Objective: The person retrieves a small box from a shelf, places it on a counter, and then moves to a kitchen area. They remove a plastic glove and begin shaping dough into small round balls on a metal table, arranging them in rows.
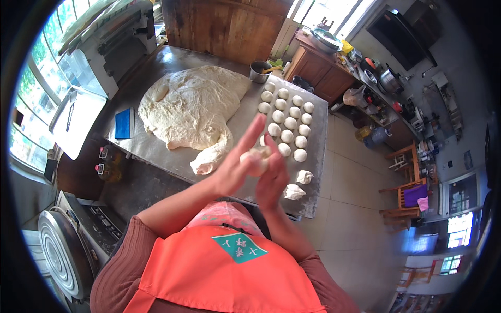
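Observation:
Between my left hand (234,168) and my right hand (274,174) a small ball of dough (255,161) is held, raised over the near part of a metal-topped worktable (242,184). The palms face each other around it, and the fingers point away from me, slightly blurred. Just beyond my fingers stand several rows of round dough balls (290,123); my hands hide a few of them. Two rough dough pieces (295,191) lie to the right of my right hand. A large mass of dough (191,105) spreads over the table's left side, one thick strip reaching towards me.
A blue dough scraper (123,126) lies at the left edge. At the back stands a metal pot (259,72) with a yellow handle sticking out. White tray (80,121) and machine (125,47) are on the left, with oil bottles (107,170) below. A wooden cabinet (321,66) stands back right.

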`<state>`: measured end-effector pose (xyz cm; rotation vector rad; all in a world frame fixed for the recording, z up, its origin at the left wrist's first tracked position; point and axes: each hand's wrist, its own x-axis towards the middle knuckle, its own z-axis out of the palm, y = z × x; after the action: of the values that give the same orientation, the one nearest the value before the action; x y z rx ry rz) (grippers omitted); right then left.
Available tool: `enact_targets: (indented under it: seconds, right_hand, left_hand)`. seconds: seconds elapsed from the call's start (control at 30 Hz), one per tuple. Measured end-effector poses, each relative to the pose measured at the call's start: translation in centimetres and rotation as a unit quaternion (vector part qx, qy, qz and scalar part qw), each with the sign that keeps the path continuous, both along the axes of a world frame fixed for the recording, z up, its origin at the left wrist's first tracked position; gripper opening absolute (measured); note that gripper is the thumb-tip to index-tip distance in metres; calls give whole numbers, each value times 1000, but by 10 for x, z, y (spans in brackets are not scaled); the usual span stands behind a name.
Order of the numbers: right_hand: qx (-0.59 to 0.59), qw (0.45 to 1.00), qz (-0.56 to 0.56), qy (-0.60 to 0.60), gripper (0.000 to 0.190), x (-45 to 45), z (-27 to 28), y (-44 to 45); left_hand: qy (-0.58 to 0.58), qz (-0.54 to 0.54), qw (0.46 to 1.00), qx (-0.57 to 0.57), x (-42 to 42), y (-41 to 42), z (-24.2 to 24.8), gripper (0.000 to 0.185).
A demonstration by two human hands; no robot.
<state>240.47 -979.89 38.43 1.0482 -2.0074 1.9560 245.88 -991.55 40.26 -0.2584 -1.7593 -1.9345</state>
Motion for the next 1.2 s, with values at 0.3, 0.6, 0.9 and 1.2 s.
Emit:
enact_targets:
  seconds: [0.3, 0.6, 0.9, 1.2]
  right_hand:
    - [-103, 946, 175, -253, 65, 9, 13, 12]
    - [-214, 802, 152, -537, 85, -29, 31, 9]
    - [-169, 742, 225, -608, 64, -9, -45, 3]
    - [213, 968, -15, 135, 27, 6, -98, -5]
  left_hand:
    - [53, 90, 922, -374, 7, 7, 13, 111]
    - [-77, 97, 964, -237, 1, 11, 0, 39]
    - [-91, 142, 969, -182, -1, 13, -24, 56]
    - [-153, 237, 932, -228, 11, 14, -153, 20]
